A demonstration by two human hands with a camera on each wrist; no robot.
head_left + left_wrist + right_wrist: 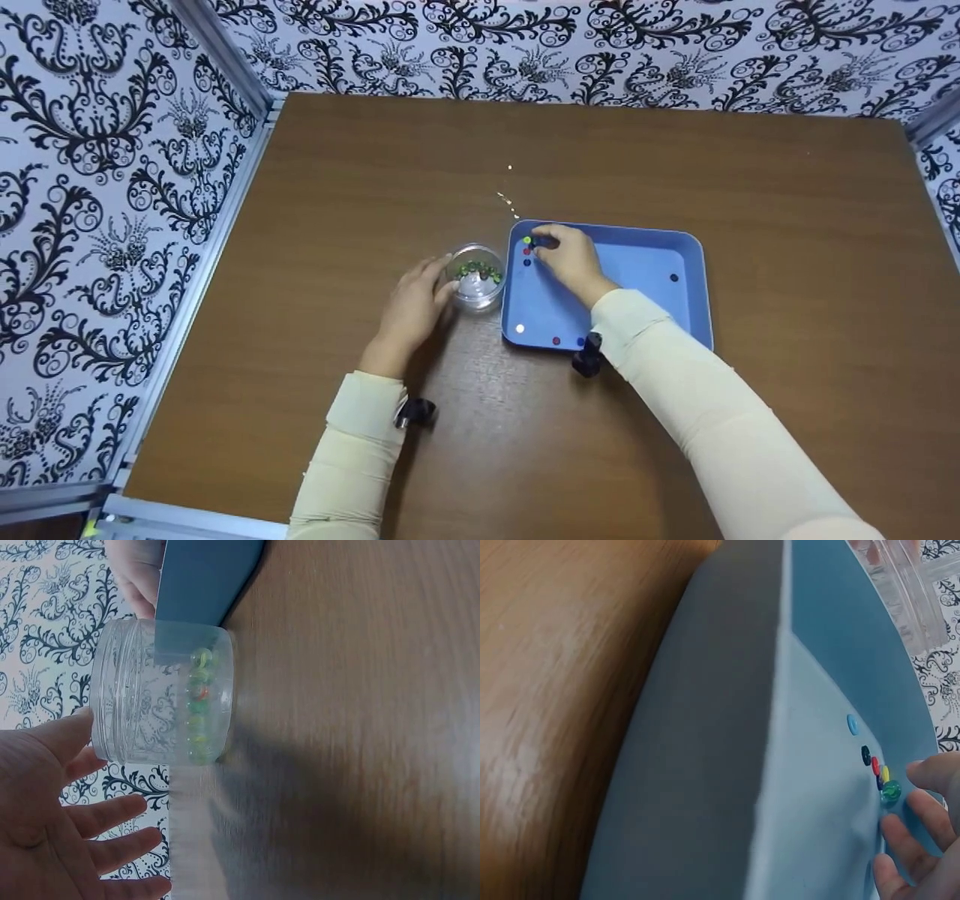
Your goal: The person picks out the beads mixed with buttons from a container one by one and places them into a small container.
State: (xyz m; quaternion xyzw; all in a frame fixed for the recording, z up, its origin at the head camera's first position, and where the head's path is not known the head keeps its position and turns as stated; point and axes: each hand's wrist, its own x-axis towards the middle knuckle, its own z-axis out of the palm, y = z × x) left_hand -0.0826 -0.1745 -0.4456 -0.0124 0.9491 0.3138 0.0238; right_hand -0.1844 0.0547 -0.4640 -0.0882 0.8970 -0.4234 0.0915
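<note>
In the head view, a clear plastic jar (478, 303) with several green marbles (480, 270) in its bottom stands left of a blue tray (634, 259). My left hand (412, 304) is at the jar's left side; thumb and forefinger touch its rim while the other fingers (116, 847) stretch out loosely. Over the tray's far left corner, my right hand (571, 259) reaches down with thumb and fingers spread. A green glass marble (891, 792) lies just off those fingertips, beside small round button-like discs in yellow (886, 774), red (875, 765) and black (866, 755).
More discs lie in the tray: a white one (520, 328), a red one (556, 341) and a dark one (673, 277). The tray wall (690, 727) rises between its floor and the wooden table (360, 187). Patterned panels (525, 52) border the table's back and left.
</note>
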